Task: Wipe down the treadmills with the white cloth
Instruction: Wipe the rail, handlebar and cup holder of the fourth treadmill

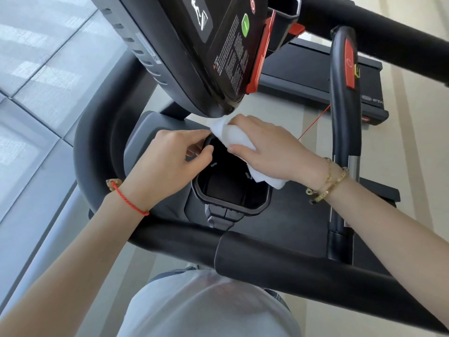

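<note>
I am pressing the soft, light cloth (pixel 239 137) against the far rim of the treadmill's cup holder (pixel 230 207) with my right hand (pixel 269 147), fingers curled over it; my left hand (pixel 167 161) is pinching its loose corner.

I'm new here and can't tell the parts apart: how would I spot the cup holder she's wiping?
Find the treadmill console tilted overhead; just below it sits a grey tray. The cup holder is the deep black pocket sunk into that tray, between both hands. Its raised octagonal rim sets it apart, with the white cloth draped over its far edge.
</note>
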Tool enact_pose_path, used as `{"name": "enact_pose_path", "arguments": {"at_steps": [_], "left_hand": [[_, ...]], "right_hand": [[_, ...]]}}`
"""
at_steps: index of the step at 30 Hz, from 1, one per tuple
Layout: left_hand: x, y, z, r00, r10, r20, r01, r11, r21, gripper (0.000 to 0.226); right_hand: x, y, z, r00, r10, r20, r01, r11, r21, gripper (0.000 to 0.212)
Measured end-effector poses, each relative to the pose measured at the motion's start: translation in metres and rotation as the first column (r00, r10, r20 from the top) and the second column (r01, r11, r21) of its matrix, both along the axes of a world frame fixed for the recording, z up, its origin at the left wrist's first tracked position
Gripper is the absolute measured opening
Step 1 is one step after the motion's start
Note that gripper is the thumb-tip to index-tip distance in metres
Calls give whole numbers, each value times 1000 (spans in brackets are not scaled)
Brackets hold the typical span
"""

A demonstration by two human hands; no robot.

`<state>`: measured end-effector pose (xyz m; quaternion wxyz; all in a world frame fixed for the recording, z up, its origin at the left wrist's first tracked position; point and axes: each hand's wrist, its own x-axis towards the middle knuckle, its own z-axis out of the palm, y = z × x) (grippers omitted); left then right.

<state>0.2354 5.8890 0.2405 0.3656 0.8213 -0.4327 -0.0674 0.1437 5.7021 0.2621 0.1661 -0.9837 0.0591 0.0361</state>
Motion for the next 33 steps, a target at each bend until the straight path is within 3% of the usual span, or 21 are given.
{"name": "enact_pose_path", "arguments": {"at_steps": [4, 8, 11, 13, 17, 19, 22, 26, 30, 33], "left_hand": [[1, 0, 0, 999, -6, -48, 6, 1000, 5, 28], [2, 1, 1, 999, 1, -53, -1, 1000, -5, 25], [2, 1, 2, 999, -8, -50, 8, 1000, -6, 25], [2, 0, 2, 999, -15, -40, 15, 1000, -3, 26], [3, 1, 2, 999, -22, -36, 22, 1000, -1, 26], [4, 1, 1, 999, -33, -36, 33, 999, 4, 26], [6, 3, 0, 998, -48, -29, 48, 999, 2, 26], [6, 3, -2, 999, -47, -19, 47, 999, 5, 26], [4, 3, -2, 1000, -23, 9, 23, 1000, 6, 23], [4, 3, -2, 1000, -23, 17, 22, 999, 24, 27]], "right_hand": [[-5, -1, -7, 998, -57, 26, 55, 996, 72, 38], [-32, -5, -9, 986, -166, -21, 166, 949, 268, 44], [-51, 2, -13, 981, -192, 34, 154, 871, 466, 45], [-62, 6, -16, 979, -170, 116, 95, 873, 478, 46], [-77, 2, -14, 976, -41, 214, -33, 943, 332, 50], [-78, -3, -6, 975, 117, 188, -152, 971, 183, 53], [-70, -7, 8, 927, 376, -4, -374, 923, 95, 55], [-42, -6, 24, 826, 528, -195, -544, 839, -32, 39], [-15, 14, 18, 728, 517, -451, -653, 724, -223, 34], [-5, 22, 11, 675, 464, -573, -691, 671, -270, 35]]}}
